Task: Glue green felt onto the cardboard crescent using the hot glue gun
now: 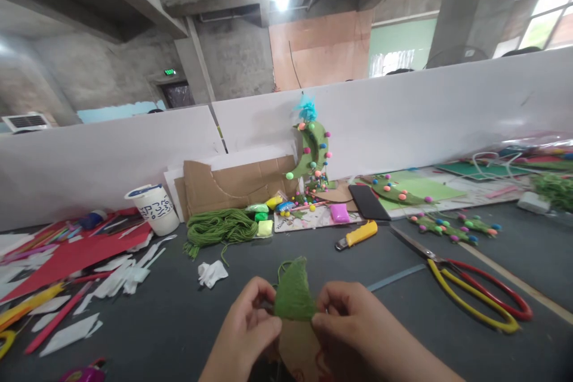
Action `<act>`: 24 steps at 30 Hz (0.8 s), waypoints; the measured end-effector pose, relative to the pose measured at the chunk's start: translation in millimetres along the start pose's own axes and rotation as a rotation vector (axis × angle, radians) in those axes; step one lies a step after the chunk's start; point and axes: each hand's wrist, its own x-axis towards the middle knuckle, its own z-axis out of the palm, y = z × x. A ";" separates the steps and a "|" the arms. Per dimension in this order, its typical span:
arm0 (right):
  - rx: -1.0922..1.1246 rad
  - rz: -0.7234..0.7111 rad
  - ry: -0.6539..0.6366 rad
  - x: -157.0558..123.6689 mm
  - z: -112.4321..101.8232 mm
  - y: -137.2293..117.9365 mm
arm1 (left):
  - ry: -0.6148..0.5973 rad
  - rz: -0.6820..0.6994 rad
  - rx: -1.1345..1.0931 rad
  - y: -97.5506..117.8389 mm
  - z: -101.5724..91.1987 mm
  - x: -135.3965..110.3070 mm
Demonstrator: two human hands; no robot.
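Note:
Low in the middle of the head view is a cardboard piece (pixel 298 343), its pointed upper part covered in green yarn (pixel 295 292) and its lower part bare brown. My left hand (pixel 250 328) pinches its left edge where the green meets the brown. Opposite, my right hand (pixel 349 316) grips the right edge between thumb and fingers. A loose strand of green yarn loops out behind the upper left side. Beyond my hands lie a crumpled white tissue (pixel 212 274) and a yellow utility knife (pixel 357 235). My curled fingers hide part of the cardboard's edges.
Big scissors (pixel 470 286) with red and yellow handles lie right, beside a metal ruler (pixel 396 277). Behind are a green yarn bundle (pixel 219 228), a white cup (pixel 154 210), a black phone (pixel 369 202) and a green crescent decoration (pixel 313 149) with pompoms. Paper scraps (pixel 120 274) cover the left.

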 end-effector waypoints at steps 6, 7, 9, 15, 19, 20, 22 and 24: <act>-0.038 0.006 -0.052 -2.8 1.9 -5.3 | -0.040 0.074 0.176 4.4 6.4 0.0; -0.051 0.002 -0.058 -3.0 0.9 -5.8 | -0.051 0.065 0.181 3.7 5.3 0.6; -0.062 -0.008 -0.075 -3.3 -1.5 -5.8 | -0.076 0.063 0.162 1.4 2.6 1.6; -0.037 -0.027 -0.093 -4.4 -4.8 -6.8 | -0.130 0.128 0.096 1.2 -2.6 -1.2; -0.046 -0.020 -0.093 -6.0 -3.6 -10.8 | -0.112 0.228 0.492 10.0 -3.9 -3.9; -0.044 -0.026 -0.098 -6.4 -3.1 -11.0 | -0.112 0.230 0.549 12.3 -3.7 -4.1; -0.041 -0.036 -0.103 -6.9 -1.8 -10.2 | -0.095 0.196 0.599 15.8 -3.0 -4.1; -0.043 -0.042 -0.107 -6.7 -0.3 -8.0 | -0.083 0.158 0.613 17.7 -2.4 -3.8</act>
